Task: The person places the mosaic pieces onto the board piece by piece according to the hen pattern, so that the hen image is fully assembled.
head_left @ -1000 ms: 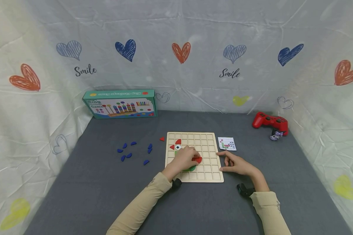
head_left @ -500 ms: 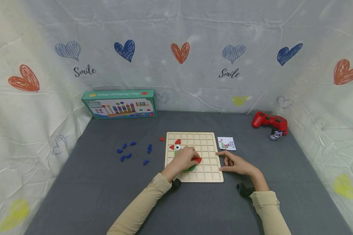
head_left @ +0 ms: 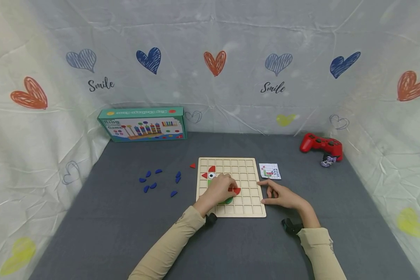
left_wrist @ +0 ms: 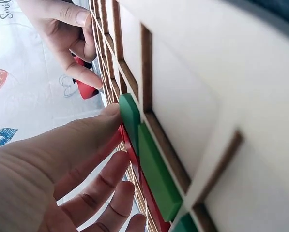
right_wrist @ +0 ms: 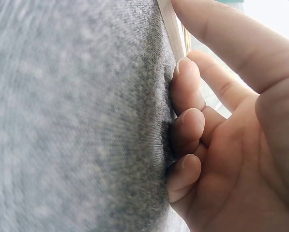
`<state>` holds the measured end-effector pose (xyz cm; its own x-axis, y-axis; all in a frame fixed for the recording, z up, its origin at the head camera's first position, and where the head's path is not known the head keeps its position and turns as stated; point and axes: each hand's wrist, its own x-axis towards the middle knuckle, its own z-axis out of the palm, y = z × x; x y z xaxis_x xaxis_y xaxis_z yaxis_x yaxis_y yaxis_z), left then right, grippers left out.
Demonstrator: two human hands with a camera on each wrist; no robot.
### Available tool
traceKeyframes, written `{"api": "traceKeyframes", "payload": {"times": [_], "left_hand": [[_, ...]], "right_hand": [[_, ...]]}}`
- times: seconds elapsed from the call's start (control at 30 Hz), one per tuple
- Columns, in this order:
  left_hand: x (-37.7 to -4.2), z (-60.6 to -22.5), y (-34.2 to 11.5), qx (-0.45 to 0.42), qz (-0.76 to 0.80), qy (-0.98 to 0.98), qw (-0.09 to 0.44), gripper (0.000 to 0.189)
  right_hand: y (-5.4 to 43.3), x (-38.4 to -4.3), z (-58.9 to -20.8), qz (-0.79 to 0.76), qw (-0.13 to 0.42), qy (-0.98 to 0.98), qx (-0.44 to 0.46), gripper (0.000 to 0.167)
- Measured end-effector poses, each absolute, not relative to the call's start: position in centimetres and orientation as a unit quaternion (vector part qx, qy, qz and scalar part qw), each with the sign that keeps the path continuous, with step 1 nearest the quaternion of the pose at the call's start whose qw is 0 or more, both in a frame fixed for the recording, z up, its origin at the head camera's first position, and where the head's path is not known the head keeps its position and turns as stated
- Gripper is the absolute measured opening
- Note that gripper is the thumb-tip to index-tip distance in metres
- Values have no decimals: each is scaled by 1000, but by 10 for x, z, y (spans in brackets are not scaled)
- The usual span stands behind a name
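Note:
A pale wooden grid board (head_left: 246, 210) lies on the grey table with red and green flat pieces in its cells. My left hand (head_left: 219, 188) reaches over its middle, thumb and fingertips pinching a red quarter-round piece (head_left: 237, 191). Just below the thumb sits a green rounded piece (head_left: 229, 200), and beside it a green block (left_wrist: 159, 174). A round eye piece (head_left: 211, 175) lies between a red triangle (head_left: 205, 175) and a red curved piece (head_left: 212, 168). At the board's right edge, my right hand (head_left: 283, 195) touches the rim with straight index finger and thumb, its other fingers curled.
Several blue half-round pieces (head_left: 153, 185) are scattered left of the board, with a loose red triangle (head_left: 193, 165) nearer it. A pattern card (head_left: 270, 171) lies right of the board. Farther back stand a green game box (head_left: 143, 124) and a red game controller (head_left: 322, 145).

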<state>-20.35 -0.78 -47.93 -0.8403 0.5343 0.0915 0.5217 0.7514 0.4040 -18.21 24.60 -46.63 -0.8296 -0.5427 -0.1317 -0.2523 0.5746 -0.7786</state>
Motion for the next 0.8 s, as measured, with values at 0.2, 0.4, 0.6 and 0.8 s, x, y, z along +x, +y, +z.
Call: {"api": "traceKeyframes", "payload": {"times": [0.2,0.4,0.6,0.8], "left_hand": [[-203,-481,-11,281,213,936,6,20],[-206,-480,-23,280,223,934,-16,20],[-211,-477,-39,251,228,940,-25,17],[-220,-480,-61,229,219,948,-38,19]], "right_hand": [[246,-181,-465,-404,180,867,-231,56],[249,-186,-475,-397,175,871,-231,56],[258,-195,-499,-393,167,873,-235,58],[261,-196,-502,-403,169,867,-238,58]]}}
